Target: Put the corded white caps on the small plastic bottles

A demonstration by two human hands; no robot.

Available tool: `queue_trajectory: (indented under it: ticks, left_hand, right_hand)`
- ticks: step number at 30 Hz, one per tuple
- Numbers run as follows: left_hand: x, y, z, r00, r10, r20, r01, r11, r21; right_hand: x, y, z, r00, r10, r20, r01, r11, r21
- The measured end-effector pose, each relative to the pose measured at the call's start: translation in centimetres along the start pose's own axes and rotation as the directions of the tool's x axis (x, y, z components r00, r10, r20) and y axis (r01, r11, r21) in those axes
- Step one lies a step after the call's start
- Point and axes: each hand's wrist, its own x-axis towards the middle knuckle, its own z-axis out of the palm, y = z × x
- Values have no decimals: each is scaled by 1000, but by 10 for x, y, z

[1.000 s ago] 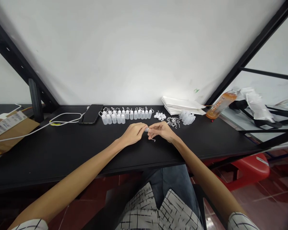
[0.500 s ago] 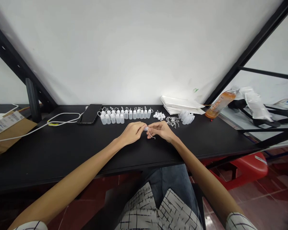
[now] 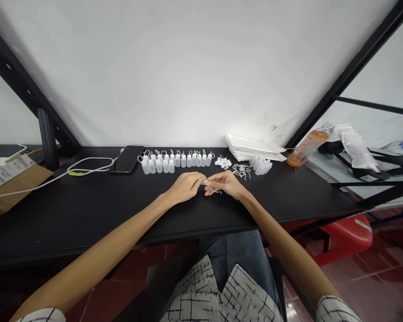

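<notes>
Close together above the black tabletop, my two hands meet over a small translucent plastic bottle point(image 3: 204, 182). My left hand point(image 3: 185, 187) is closed around its body and hides most of it. With thumb and fingers pinched, my right hand point(image 3: 229, 184) grips at the bottle's top end, on a thin white cord point(image 3: 216, 191) whose free end hangs below the fingers. Behind them stand rows of small capped bottles point(image 3: 165, 166) with white cord loops. To the right lie a cluster of white caps point(image 3: 223, 163), a heap of loose cords point(image 3: 242, 171) and several uncapped bottles point(image 3: 261, 164).
A black phone point(image 3: 126, 159) and a white cable point(image 3: 90, 169) lie on the left, near a brown package point(image 3: 16, 188). White paper sheets point(image 3: 251, 147) rest by the wall. An orange drink bottle point(image 3: 307, 147) leans at the right, above a red stool point(image 3: 349, 235).
The cord's free end has swung slightly to the right and more of it shows. Both hands keep nearly the same place and grip.
</notes>
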Motion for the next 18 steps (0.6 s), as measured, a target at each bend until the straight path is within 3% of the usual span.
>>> queue_trajectory:
  ticks: [11,18]
  left_hand:
    - [-4,6,-1,998,63,-4,-62,988,143]
    - [-1,6,-2,999,50,-15,-49,997,60]
  right_hand:
    - [-2,-3,1,1000,-5,-15,5,1000,19]
    - [-2,-5,2,999,17,-29,-16,1000,24]
